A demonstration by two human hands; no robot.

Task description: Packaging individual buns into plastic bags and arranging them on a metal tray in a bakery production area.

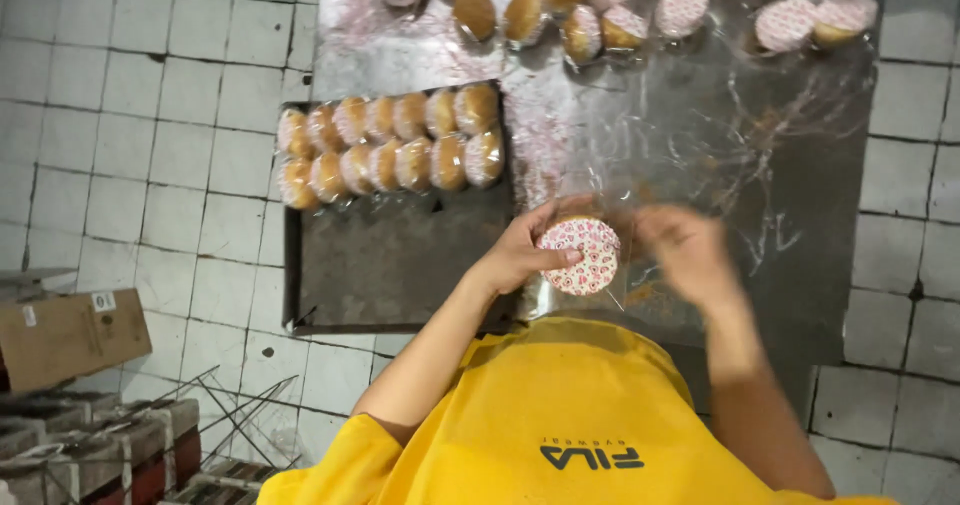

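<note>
My left hand grips a round cake whose paper base, white with red hearts, faces up. It is partly inside a clear plastic bag over the metal sheet. My right hand is blurred just right of the cake, fingers at the bag's edge; whether it pinches the plastic is unclear. Left of my hands lies a dark baking tray holding two rows of bagged golden cakes at its far end.
Several unwrapped cakes in heart-printed paper lie along the far edge of the metal sheet. White floor tiles surround it. A cardboard box and stacked crates with a wire rack stand at lower left.
</note>
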